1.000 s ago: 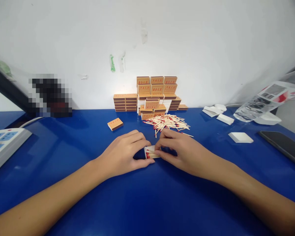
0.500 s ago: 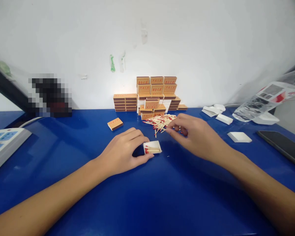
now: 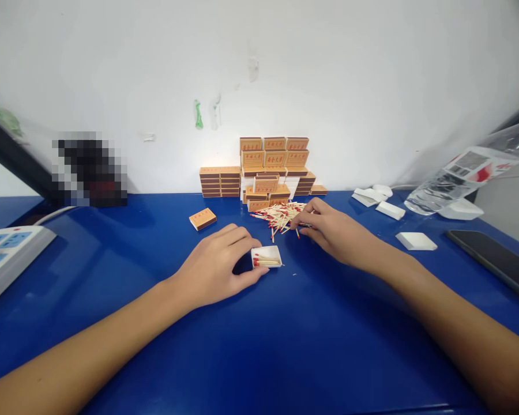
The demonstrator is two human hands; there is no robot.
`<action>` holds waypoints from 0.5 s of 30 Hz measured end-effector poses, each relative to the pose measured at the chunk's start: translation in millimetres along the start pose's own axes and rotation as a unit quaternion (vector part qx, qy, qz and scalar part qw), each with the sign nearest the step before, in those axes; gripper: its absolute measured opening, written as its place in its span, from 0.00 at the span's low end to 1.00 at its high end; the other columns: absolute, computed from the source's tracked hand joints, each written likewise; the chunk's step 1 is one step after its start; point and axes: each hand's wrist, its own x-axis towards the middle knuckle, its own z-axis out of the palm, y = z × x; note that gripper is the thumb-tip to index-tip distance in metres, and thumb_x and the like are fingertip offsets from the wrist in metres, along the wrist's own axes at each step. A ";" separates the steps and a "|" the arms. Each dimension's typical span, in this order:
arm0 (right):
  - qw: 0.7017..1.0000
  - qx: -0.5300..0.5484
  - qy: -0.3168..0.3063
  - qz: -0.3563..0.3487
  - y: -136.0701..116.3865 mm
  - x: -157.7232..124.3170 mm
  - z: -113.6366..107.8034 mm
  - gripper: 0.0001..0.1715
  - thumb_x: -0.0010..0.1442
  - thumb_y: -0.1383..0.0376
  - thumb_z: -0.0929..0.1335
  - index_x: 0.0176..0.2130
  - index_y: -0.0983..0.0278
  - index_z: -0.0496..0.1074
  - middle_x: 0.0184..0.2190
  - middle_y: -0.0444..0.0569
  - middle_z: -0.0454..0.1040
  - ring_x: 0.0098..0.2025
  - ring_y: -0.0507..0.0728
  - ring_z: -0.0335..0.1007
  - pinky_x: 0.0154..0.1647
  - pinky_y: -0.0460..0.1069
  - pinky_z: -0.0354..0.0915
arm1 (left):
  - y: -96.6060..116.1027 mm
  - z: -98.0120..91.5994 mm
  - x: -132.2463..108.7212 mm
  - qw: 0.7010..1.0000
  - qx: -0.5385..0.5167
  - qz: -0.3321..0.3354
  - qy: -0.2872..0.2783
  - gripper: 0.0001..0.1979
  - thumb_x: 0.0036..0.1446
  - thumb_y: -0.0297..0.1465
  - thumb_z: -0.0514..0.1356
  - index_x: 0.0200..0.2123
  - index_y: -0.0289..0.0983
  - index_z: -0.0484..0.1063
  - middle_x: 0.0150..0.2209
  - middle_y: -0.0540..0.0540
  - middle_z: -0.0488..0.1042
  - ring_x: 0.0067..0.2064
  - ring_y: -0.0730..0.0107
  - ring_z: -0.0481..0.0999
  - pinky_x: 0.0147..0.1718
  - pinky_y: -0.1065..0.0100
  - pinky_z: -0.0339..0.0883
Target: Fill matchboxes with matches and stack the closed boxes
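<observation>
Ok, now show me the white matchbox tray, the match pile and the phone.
White matchbox tray (image 3: 271,251): head view, bare inner floor.
Match pile (image 3: 281,215): head view, middle of the heap.
Phone (image 3: 493,259): head view, dark upper face.

A white matchbox tray (image 3: 273,252) lies flat, open side up, with a few red-tipped wooden matches (image 3: 267,261) lengthwise along its near side, heads mostly leftward. Beyond it, slightly apart, a loose heap of similar matches (image 3: 280,216) sprawls, crossing at many angles.
</observation>
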 end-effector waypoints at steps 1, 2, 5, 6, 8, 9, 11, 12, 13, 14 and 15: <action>1.000 0.007 0.000 0.000 2.6 0.7 0.4 0.13 0.71 0.70 0.63 0.47 0.62 0.76 0.44 0.53 0.67 0.40 0.58 0.70 0.45 0.55 0.69 | 0.1 -0.1 0.0 1.000 0.000 0.001 0.000 0.14 0.67 0.38 0.65 0.50 0.35 0.77 0.44 0.41 0.79 0.44 0.57 0.78 0.44 0.56 0.75; 1.000 0.014 -0.002 0.001 5.3 1.2 0.9 0.11 0.71 0.68 0.63 0.45 0.62 0.76 0.43 0.52 0.67 0.40 0.58 0.70 0.46 0.55 0.69 | 0.1 -0.1 -0.1 1.000 0.000 0.001 0.000 0.14 0.67 0.38 0.65 0.50 0.35 0.77 0.44 0.41 0.79 0.44 0.57 0.78 0.44 0.56 0.75; 0.999 0.033 -0.022 0.008 10.7 1.7 1.9 0.09 0.73 0.65 0.63 0.42 0.63 0.73 0.43 0.53 0.68 0.41 0.59 0.69 0.47 0.56 0.69 | -0.3 0.0 -0.7 1.000 -0.001 -0.002 -0.005 0.13 0.67 0.37 0.65 0.50 0.35 0.77 0.43 0.41 0.79 0.44 0.57 0.78 0.44 0.56 0.75; 0.999 0.036 -0.028 0.009 10.6 1.7 1.8 0.10 0.73 0.65 0.63 0.41 0.63 0.72 0.42 0.53 0.68 0.42 0.59 0.69 0.48 0.56 0.69 | -0.6 0.1 -0.9 1.000 -0.001 -0.003 -0.007 0.13 0.67 0.37 0.66 0.49 0.35 0.77 0.44 0.41 0.79 0.45 0.57 0.78 0.44 0.56 0.75; 0.999 0.034 -0.029 0.007 5.7 1.6 0.6 0.10 0.74 0.65 0.62 0.41 0.63 0.70 0.42 0.54 0.69 0.43 0.61 0.68 0.49 0.57 0.68 | -1.3 0.6 -1.1 1.000 -0.001 -0.005 -0.011 0.13 0.67 0.37 0.66 0.49 0.35 0.77 0.44 0.41 0.79 0.45 0.57 0.77 0.44 0.56 0.75; 0.999 0.037 -0.021 0.003 0.5 1.6 -0.4 0.10 0.75 0.65 0.61 0.41 0.63 0.69 0.43 0.55 0.69 0.44 0.61 0.67 0.49 0.58 0.67 | -1.6 0.8 -1.1 1.000 0.000 -0.007 -0.012 0.14 0.66 0.37 0.66 0.49 0.35 0.77 0.44 0.41 0.79 0.45 0.57 0.77 0.44 0.56 0.74; 0.998 0.059 0.005 -0.001 -15.1 1.6 -2.2 0.11 0.76 0.64 0.60 0.41 0.62 0.68 0.43 0.55 0.69 0.45 0.61 0.67 0.49 0.57 0.67 | -1.6 1.4 -0.9 1.000 0.003 -0.016 -0.009 0.13 0.66 0.37 0.67 0.49 0.35 0.77 0.43 0.42 0.79 0.44 0.57 0.77 0.43 0.56 0.74; 0.997 0.077 0.023 -0.002 -24.9 1.4 -2.7 0.11 0.77 0.64 0.60 0.42 0.61 0.67 0.44 0.54 0.69 0.45 0.61 0.66 0.49 0.57 0.67 | -1.2 1.7 -0.7 1.000 0.003 -0.021 -0.008 0.13 0.66 0.37 0.67 0.49 0.35 0.77 0.43 0.42 0.79 0.44 0.57 0.77 0.43 0.56 0.74; 0.995 0.095 0.041 -0.001 -35.4 1.1 -2.5 0.10 0.77 0.63 0.60 0.42 0.61 0.67 0.44 0.54 0.70 0.45 0.60 0.66 0.49 0.57 0.67 | -0.6 1.8 -0.5 1.000 0.003 -0.026 -0.006 0.13 0.66 0.37 0.67 0.48 0.35 0.77 0.43 0.43 0.79 0.43 0.57 0.77 0.43 0.56 0.74; 0.992 0.110 0.056 -0.004 -46.1 0.6 -1.6 0.10 0.77 0.63 0.60 0.42 0.60 0.67 0.44 0.53 0.70 0.45 0.60 0.67 0.49 0.57 0.67 | 0.1 2.0 -0.2 1.000 0.000 -0.027 -0.004 0.13 0.65 0.37 0.67 0.48 0.35 0.77 0.43 0.43 0.79 0.43 0.58 0.77 0.42 0.57 0.74; 0.991 0.115 0.067 -0.008 -56.2 -0.1 -0.1 0.08 0.77 0.64 0.61 0.42 0.60 0.67 0.44 0.53 0.70 0.46 0.61 0.67 0.50 0.57 0.67 | 1.1 2.0 0.0 1.000 -0.003 -0.026 -0.001 0.13 0.65 0.37 0.68 0.48 0.35 0.77 0.43 0.43 0.79 0.43 0.58 0.77 0.42 0.57 0.74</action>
